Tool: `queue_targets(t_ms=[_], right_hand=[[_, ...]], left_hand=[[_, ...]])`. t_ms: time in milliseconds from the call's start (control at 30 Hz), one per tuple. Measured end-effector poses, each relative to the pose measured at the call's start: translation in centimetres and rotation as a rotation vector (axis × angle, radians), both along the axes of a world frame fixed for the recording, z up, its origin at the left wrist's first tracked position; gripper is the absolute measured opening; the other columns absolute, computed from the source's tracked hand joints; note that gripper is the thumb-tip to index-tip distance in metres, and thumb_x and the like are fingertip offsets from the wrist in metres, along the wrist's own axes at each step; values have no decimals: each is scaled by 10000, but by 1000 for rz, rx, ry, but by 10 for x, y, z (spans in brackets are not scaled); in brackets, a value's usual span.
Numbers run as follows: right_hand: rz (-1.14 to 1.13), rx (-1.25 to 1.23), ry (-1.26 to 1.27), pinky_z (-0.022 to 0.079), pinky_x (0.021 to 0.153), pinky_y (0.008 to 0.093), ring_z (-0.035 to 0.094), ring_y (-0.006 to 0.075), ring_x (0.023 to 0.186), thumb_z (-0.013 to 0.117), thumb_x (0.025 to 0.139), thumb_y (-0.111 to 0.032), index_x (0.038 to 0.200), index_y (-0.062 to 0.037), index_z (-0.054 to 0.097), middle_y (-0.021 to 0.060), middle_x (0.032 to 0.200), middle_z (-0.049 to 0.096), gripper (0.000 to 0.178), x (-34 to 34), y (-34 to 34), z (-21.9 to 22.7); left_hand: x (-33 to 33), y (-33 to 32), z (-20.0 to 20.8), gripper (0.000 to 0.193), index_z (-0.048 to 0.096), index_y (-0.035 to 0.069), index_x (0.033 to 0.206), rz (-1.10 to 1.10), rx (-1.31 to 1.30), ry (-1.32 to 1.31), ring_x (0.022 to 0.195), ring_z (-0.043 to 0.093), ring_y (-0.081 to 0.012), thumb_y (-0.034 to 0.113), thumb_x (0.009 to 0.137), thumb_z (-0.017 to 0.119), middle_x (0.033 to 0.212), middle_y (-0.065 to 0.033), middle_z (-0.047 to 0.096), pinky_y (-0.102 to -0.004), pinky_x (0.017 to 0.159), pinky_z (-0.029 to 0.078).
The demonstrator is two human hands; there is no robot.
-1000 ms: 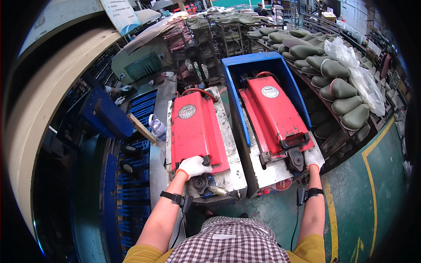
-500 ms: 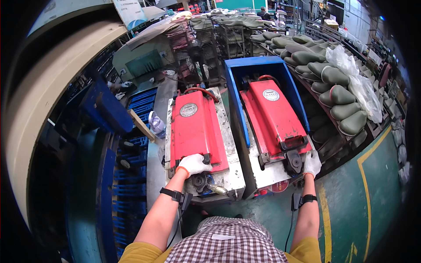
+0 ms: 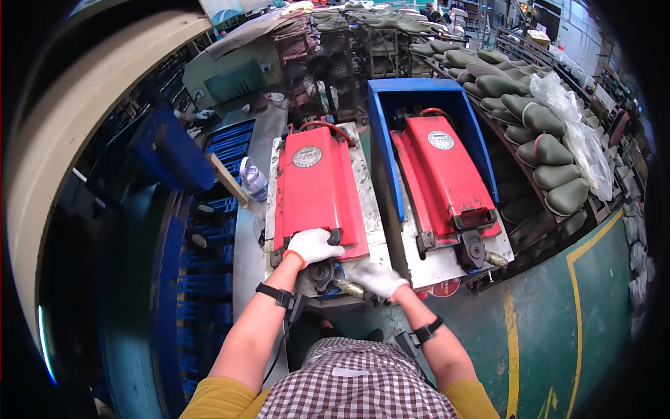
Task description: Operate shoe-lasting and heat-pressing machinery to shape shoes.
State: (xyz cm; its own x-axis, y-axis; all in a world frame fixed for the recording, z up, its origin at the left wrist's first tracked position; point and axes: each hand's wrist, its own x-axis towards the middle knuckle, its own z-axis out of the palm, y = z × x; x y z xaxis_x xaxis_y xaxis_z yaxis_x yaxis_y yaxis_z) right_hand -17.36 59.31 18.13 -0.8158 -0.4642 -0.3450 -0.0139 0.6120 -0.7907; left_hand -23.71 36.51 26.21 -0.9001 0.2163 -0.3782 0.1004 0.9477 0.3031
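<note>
My left hand, in a white glove with an orange cuff, is closed over the black handle at the front edge of the left red machine cover. That cover lies down on its pale, stained metal base. Just below the hand is a round black fitting, beside a brass-coloured piece. My right hand, also white-gloved, is by this brass-coloured piece at the base's front right corner. Motion smears its fingers, so I cannot tell whether it touches anything.
A second red machine cover sits inside a blue hood on the right. Green shoe-shaped pieces and clear plastic sheeting fill a rack beyond it. A lilac bottle stands on the left bench, near a blue rack.
My right hand has left the front of the right machine and moved left to the left machine's front corner. My left hand stays at the left cover's handle. The view has shifted slightly.
</note>
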Motion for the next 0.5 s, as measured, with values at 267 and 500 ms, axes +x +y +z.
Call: queue_targets(t_ms=[267,500], right_hand=[[-146,-101,-365,496,609,334,615,171,653,620,989,-474,996,-54,682,60,765,656,424,23,-50,-20],[-40,-443,-998,303,432,267,397,89,445,546,997,-549,921,-119,584,28,706,624,438,74,-116,-27]], left_hand=[[3,-1,-10,622,739,65,970,-44,-15,58,1002,704,-334,654,792,651,1034,-161,740,-446,870,539],[2,-2,-15,598,741,77,937,-82,62,88,960,704,-343,653,808,644,985,-165,738,-464,843,538]])
